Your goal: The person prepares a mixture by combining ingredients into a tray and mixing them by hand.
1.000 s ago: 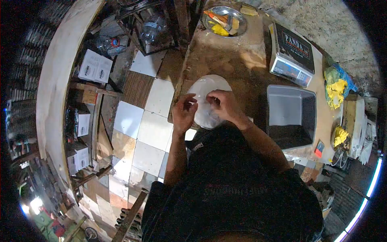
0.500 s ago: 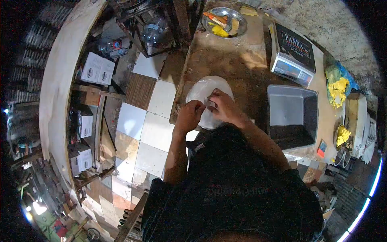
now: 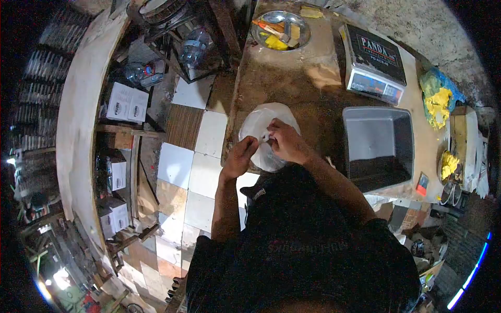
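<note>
A rounded, whitish plastic bag [image 3: 263,116] rests on the brown worktable [image 3: 292,86] near its left edge, close to my body. Both hands meet over the top of it. My left hand [image 3: 241,156] pinches a bit of the gathered plastic from the left side. From the right, my right hand [image 3: 288,142] has its fingers closed on the twisted white neck of the same bag. What the bag contains cannot be made out.
Right of the bag stands a grey plastic tub [image 3: 378,151], with a scale [image 3: 374,65] behind it. A metal plate [image 3: 308,39] holds brushes and a yellow substance. Yellow lumps [image 3: 439,107] sit in a bag at far right. Boxes [image 3: 125,101] fill the left shelf.
My hands have drawn slightly apart, the left one moving a little left and down, and the white twist of plastic between them shows more. The camera view has shifted slightly.
</note>
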{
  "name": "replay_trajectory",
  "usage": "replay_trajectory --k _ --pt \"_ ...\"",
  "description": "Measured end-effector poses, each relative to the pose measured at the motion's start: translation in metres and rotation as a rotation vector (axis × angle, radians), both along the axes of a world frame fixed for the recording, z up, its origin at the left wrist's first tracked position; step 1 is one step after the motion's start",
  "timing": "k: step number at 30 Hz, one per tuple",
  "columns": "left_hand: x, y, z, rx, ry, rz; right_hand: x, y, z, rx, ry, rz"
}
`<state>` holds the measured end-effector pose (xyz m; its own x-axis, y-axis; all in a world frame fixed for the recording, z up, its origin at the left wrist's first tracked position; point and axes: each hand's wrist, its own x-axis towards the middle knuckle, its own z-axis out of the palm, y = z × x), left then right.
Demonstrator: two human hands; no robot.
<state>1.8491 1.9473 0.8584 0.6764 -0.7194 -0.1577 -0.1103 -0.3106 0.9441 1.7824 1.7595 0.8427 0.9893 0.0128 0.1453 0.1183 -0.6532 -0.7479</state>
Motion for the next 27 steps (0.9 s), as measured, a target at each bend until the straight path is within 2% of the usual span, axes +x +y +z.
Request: replay_trajectory --k 1,3,4,6,10,14,16,17,19,23,27 --pt "0.001 0.002 -0.015 0.003 -0.001 -0.004 0.001 -0.001 0.001 0.003 -0.001 -0.004" --pt "-0.001 0.011 -0.057 0.162 -0.835 -0.185 0.001 -0.002 0.002 -0.012 0.049 0.059" --pt "-0.003 0.007 -0.03 0.31 -0.848 -0.342 0.001 -0.002 -0.001 -0.008 0.05 0.063" --pt "-0.002 0.007 -0.043 0.278 -0.832 -0.314 0.004 -0.005 -0.005 0.014 0.068 0.058" --pt "0.006 0.0 -0.008 0.273 -0.692 -0.29 0.003 -0.005 -0.006 0.029 -0.027 0.048" --pt "0.01 -0.008 -0.003 0.189 -0.772 -0.208 0.002 -0.005 0.005 0.013 0.047 0.057" --pt "0.013 -0.013 0.002 0.142 -0.643 -0.201 0.001 -0.006 0.01 0.028 0.069 0.044" --pt "0.014 -0.014 0.002 0.143 -0.645 -0.207 0.002 -0.008 0.013 0.02 0.053 0.11" --pt "0.018 -0.015 0.003 0.295 -0.696 -0.302 0.001 -0.01 0.018 0.011 0.033 0.17" --pt "0.023 -0.016 0.008 0.363 -0.744 -0.328 0.001 -0.01 0.014 -0.026 0.036 0.167" --pt "0.03 -0.016 0.014 0.436 -0.649 -0.418 0.003 -0.008 0.003 -0.109 -0.053 0.154"
